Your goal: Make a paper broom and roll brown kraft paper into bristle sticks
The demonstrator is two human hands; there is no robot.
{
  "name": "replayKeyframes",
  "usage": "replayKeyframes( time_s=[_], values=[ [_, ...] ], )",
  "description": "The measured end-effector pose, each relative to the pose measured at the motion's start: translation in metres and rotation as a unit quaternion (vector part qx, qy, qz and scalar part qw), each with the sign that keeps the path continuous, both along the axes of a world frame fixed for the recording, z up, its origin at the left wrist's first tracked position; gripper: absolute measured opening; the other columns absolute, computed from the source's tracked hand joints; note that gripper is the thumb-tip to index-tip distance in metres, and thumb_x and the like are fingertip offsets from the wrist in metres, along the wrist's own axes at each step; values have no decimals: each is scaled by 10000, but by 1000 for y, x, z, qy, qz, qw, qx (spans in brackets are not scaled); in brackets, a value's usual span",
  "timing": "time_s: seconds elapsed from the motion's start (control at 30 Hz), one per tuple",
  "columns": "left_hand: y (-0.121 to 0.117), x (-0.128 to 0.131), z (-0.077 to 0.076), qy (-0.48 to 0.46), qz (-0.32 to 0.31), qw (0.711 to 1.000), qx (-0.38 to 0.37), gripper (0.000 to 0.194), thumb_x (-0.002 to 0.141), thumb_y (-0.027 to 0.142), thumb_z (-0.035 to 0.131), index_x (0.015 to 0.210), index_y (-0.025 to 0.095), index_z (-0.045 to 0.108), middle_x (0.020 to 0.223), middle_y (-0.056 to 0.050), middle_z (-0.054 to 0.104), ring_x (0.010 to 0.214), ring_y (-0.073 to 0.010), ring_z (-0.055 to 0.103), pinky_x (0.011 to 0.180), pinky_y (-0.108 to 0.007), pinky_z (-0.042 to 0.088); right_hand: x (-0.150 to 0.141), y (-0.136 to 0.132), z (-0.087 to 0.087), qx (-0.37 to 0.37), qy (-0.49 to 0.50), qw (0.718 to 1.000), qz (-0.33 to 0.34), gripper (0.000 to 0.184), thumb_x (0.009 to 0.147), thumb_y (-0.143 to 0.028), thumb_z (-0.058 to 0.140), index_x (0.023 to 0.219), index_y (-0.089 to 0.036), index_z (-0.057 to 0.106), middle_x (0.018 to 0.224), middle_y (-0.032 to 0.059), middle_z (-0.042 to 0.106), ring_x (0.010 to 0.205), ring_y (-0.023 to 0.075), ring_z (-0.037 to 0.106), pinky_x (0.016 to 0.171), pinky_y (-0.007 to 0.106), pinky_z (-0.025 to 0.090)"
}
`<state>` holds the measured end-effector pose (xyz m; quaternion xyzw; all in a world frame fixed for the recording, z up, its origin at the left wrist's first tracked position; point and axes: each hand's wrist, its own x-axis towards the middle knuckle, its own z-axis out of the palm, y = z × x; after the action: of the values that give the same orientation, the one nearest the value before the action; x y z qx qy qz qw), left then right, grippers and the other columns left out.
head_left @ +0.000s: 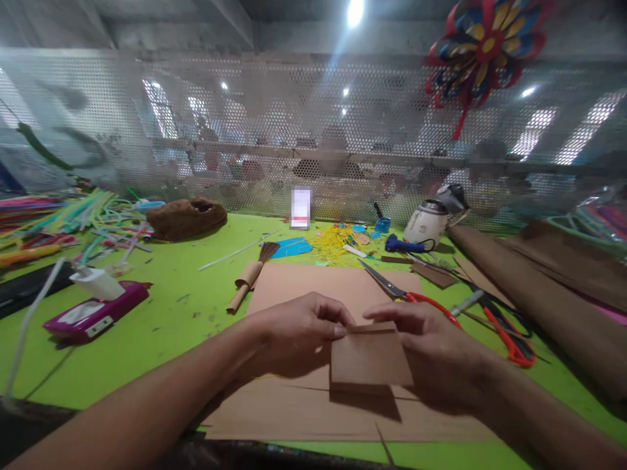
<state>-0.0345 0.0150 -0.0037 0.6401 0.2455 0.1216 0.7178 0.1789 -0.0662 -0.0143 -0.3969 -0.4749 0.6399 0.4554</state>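
Observation:
Both my hands hold a small folded piece of brown paper [369,358] just above a large brown paper sheet [313,287] lying on the green table. My left hand [298,329] pinches the piece's top left corner with closed fingers. My right hand [431,352] grips its right side, fingers curled along the top edge. Red-handled scissors [411,295] lie on the sheet just beyond my right hand.
Rolls of brown paper [533,294] lie at the right, with a second pair of red scissors [509,336] beside them. A magenta box [95,313], coloured sticks [59,219], a rolled paper broom [249,277], a glue gun [406,245] and a white jar [425,224] surround the sheet. A mesh screen [294,130] backs the table.

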Motion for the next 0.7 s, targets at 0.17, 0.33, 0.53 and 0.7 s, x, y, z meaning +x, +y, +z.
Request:
replayKeyframes(
  time_s=[0.17,0.33,0.53,0.7],
  values=[
    [-14,5,-8,-25,-37,996,-76,142,689,222,720,790,137,668,665,21,583,599,-80,463,616,-230,348,3,0,11,173,-142,969,105,176,757,-355,705,834,-203,749,814,63,654,776,181,597,698,300,450],
    [-23,11,-10,-30,0,991,-132,200,703,221,708,884,146,666,789,-27,610,700,-120,524,698,-277,408,15,4,13,163,-180,968,67,198,804,-363,642,859,-189,720,873,65,648,815,188,586,739,304,457],
    [-14,16,1,-44,120,992,-13,254,785,384,637,847,139,651,825,-44,592,717,-112,483,660,-238,389,3,1,8,55,-214,973,60,219,835,-353,576,767,-162,659,714,17,599,622,128,502,549,227,387],
    [-26,20,-8,28,125,985,112,192,761,309,586,745,124,634,641,5,529,601,-106,433,523,-224,302,-9,2,-4,59,-271,960,33,171,811,-299,574,708,-177,636,672,0,568,615,129,483,522,223,351]
  ],
)
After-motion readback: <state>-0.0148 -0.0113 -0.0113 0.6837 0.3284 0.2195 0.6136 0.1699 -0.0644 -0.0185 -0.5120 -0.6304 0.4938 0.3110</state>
